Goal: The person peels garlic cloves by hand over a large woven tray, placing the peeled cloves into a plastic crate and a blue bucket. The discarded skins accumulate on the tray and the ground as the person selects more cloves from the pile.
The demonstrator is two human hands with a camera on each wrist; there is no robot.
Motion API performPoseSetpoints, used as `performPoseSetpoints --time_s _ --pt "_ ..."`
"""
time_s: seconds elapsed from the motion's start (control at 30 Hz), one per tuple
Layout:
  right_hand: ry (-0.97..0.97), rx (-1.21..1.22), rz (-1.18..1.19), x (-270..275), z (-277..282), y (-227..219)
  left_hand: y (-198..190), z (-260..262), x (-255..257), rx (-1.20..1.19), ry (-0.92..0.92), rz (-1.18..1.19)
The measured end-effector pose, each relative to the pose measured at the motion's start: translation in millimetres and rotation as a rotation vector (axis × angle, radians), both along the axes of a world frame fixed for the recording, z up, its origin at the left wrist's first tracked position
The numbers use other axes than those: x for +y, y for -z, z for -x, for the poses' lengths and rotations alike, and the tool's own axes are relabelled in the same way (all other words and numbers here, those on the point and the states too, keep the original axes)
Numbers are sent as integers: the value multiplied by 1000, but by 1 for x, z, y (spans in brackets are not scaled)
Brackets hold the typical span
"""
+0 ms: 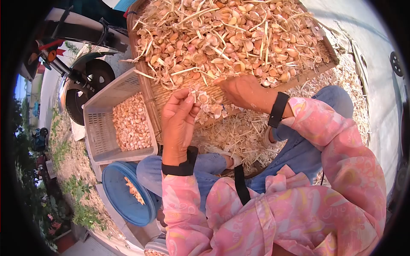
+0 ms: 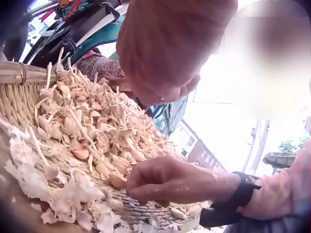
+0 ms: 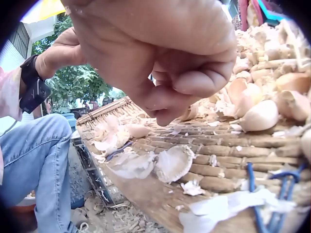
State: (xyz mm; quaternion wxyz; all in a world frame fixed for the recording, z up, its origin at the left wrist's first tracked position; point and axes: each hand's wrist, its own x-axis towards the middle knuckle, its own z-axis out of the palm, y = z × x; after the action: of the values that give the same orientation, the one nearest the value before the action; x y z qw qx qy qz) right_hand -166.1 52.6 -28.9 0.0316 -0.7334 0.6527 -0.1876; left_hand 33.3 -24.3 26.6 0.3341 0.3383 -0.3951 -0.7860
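My left hand is raised over the near left corner of a woven tray, thumb and fingertips pinching a small piece of garlic with pale papery skin. Fingers curled, my right hand is low over the tray at the near edge of the garlic heap. In the left wrist view, a reddish garlic clove shows right at the right hand's fingertips. Loose skins and a plump clove lie on the weave near that hand.
Left of the tray stands a white plastic crate of separated cloves. Below it is a blue bucket with a few cloves inside. Skins and stalks litter the ground around my jeans-clad legs. A wheeled vehicle is parked at upper left.
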Motion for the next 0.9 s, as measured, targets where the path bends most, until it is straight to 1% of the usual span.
performPoseSetpoints --time_s 0.03,0.13,0.17,0.2,0.27,0.3,0.37,0.4,0.43,0.5,0.53,0.57,0.6,0.67,0.7,0.77,0.83,0.87,0.9 --pt "-7 -24 24 0 0 2 -26 -2 24 140 44 0" --pt "-47 -96 -59 0 -9 -13 -106 -9 79 499 399 110" --pt "-67 -106 -72 0 -14 -13 -117 -8 83 651 627 264" --pt "-90 -118 -82 0 -19 -13 -121 -5 87 868 779 258" --pt "-152 -123 -57 0 -22 -7 -139 -4 89 978 903 148" --pt "-153 -108 -63 0 -21 -2 -159 -6 91 874 868 44" --pt "-154 -69 -71 -6 -17 2 -172 -12 102 770 737 -116" --pt "-141 -58 -118 -7 -15 4 -173 -17 115 764 641 -180" --pt "-112 -87 -105 -8 -14 4 -172 -17 129 784 518 -205" --pt "-51 -157 -94 -4 -15 2 -167 -9 163 843 243 -200" --pt "-55 -241 -133 -4 -13 -3 -165 -5 160 873 219 -193" --pt "-58 -233 -127 -7 -11 -3 -165 -1 155 904 196 -185" --pt "-55 -227 -125 -5 -11 -4 -163 -4 142 917 303 -207" --pt "-40 -213 -106 -2 -12 -6 -162 2 141 983 267 -185" --pt "-42 -243 -80 -6 -9 -6 -158 12 157 1035 125 -129" --pt "-49 -320 -46 -7 -11 0 -153 9 149 895 45 97" --pt "14 -638 -180 -12 -13 -7 -139 -31 80 529 190 425" --pt "56 -794 -241 -13 -13 -11 -128 -62 53 14 60 836" --pt "47 -928 -274 -15 -13 -11 -112 -71 37 -592 -375 882"
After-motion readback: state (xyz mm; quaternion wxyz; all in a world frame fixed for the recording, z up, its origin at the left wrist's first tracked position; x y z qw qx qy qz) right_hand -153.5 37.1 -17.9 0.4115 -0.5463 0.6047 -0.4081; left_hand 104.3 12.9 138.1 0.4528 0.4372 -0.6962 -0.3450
